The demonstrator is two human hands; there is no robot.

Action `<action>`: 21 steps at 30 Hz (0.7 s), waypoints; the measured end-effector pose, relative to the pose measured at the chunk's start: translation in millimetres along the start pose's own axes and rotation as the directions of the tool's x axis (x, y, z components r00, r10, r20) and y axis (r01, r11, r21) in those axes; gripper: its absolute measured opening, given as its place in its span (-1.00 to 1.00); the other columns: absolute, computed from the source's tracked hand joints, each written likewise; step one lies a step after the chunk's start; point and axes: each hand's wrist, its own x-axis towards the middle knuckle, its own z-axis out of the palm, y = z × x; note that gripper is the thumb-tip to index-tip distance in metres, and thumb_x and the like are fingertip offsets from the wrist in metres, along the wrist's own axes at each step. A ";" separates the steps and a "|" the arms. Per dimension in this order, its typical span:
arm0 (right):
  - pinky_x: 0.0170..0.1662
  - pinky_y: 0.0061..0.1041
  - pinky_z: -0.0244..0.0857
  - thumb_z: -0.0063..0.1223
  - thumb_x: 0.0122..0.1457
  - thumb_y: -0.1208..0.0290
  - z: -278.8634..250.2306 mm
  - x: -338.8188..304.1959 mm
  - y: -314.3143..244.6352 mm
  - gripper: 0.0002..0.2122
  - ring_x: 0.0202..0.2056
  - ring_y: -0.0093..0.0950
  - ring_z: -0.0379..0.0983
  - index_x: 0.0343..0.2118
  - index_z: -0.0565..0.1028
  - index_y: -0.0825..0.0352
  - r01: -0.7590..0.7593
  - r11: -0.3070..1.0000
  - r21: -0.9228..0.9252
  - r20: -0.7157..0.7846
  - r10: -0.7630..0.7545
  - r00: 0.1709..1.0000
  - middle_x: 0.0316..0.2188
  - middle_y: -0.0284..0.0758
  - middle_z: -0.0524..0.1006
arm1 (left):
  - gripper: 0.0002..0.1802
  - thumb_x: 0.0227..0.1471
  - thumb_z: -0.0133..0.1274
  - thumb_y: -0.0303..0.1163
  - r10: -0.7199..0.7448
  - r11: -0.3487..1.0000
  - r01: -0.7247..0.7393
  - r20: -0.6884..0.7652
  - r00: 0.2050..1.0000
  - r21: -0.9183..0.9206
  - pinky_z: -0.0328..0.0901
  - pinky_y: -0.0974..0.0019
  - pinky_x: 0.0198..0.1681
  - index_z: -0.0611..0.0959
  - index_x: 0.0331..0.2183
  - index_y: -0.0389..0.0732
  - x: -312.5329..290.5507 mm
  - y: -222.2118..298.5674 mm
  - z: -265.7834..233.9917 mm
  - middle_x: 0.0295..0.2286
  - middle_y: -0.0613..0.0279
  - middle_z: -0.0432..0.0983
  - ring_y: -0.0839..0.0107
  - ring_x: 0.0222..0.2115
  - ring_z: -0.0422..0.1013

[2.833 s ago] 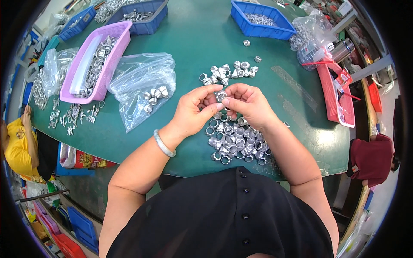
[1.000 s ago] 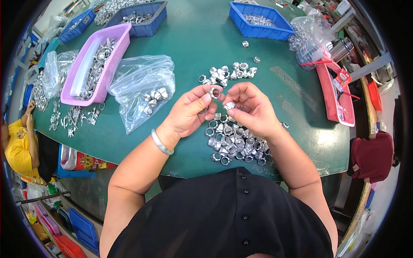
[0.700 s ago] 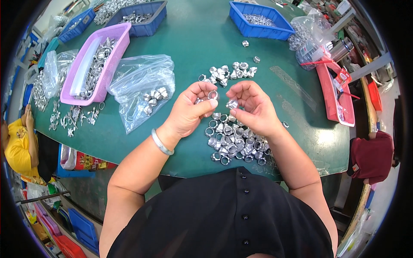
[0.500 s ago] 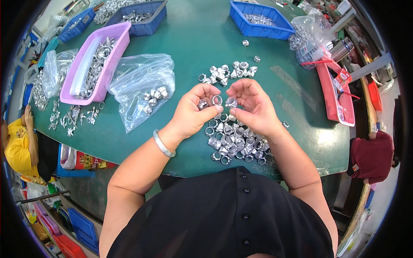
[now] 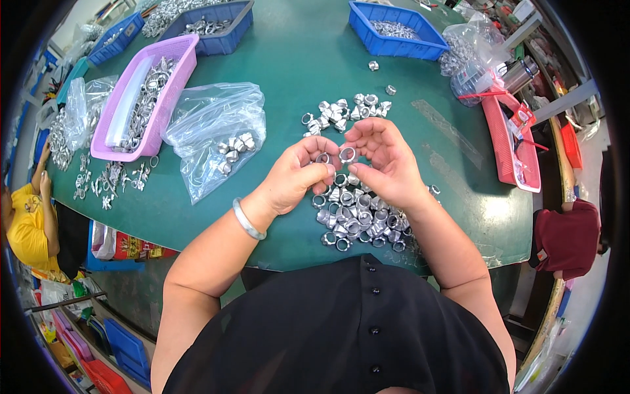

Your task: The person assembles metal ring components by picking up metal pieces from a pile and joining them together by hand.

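Above the green table, my left hand [image 5: 289, 176] pinches a silver metal ring [image 5: 322, 158] between thumb and fingers. Facing it, my right hand [image 5: 392, 165] grips another silver ring [image 5: 347, 155] at its fingertips, its open loop showing. The two hands are close together, with a small gap between the rings. Just below them lies a large heap of silver rings [image 5: 364, 220], partly covered by my right hand and wrist. Beyond my fingers sits a smaller group of similar rings [image 5: 338, 113].
Left of my hands, several rings [image 5: 231, 155] rest on a clear plastic bag [image 5: 203, 115]. A purple basket [image 5: 188, 65] of metal pieces stands farther left. Blue trays [image 5: 230, 41] line the far side. At right is a pink basket [image 5: 497, 141]. Other people sit on both sides.
The ring in my right hand has risen and turned to show its loop. My left fingers have closed further around their ring, now partly covered.
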 end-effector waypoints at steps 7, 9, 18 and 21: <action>-0.09 -0.47 0.26 -0.05 -0.10 0.78 4.7 -1.0 0.5 -0.52 -0.13 -0.45 0.32 -0.05 0.20 0.40 0.152 0.977 -0.151 0.012 -0.152 0.988 -0.18 -0.24 0.30 | -0.77 -0.12 0.05 -0.56 0.021 0.983 -0.031 0.058 0.998 0.183 0.14 0.61 -0.53 0.45 -0.31 -0.23 -2.6 -0.8 1.9 -0.46 0.38 0.36 0.68 -0.52 0.23; -0.15 -0.48 0.30 -0.04 -0.13 0.80 4.6 -0.6 -0.3 -0.53 -0.18 -0.43 0.37 -0.08 0.25 0.40 0.238 0.926 -0.293 0.047 -0.234 0.971 -0.21 -0.23 0.31 | -0.77 -0.12 0.07 -0.55 0.090 0.966 -0.103 0.064 0.994 0.236 0.15 0.61 -0.50 0.45 -0.32 -0.22 -1.8 -4.0 3.7 -0.47 0.41 0.36 0.70 -0.51 0.23; -0.23 -0.49 0.34 0.02 -0.23 0.80 11.2 2.5 -12.9 -0.48 -0.29 -0.36 0.41 -0.09 0.30 0.34 0.320 0.751 -0.578 0.128 -0.304 0.944 -0.21 -0.18 0.33 | -0.79 -0.12 0.16 -0.40 0.243 0.891 -0.235 0.031 0.970 0.389 0.10 0.62 -0.50 0.51 -0.39 -0.22 2.8 -14.8 -0.9 -0.54 0.48 0.33 0.71 -0.57 0.13; -0.23 -0.49 0.34 0.03 -0.22 0.79 11.4 3.4 -12.6 -0.47 -0.29 -0.37 0.41 -0.08 0.30 0.34 0.341 0.753 -0.562 0.122 -0.333 0.935 -0.19 -0.18 0.32 | -0.79 -0.09 0.14 -0.38 0.278 0.884 -0.273 0.041 0.960 0.379 0.09 0.61 -0.52 0.52 -0.35 -0.22 3.2 -15.2 -0.6 -0.54 0.49 0.33 0.71 -0.58 0.12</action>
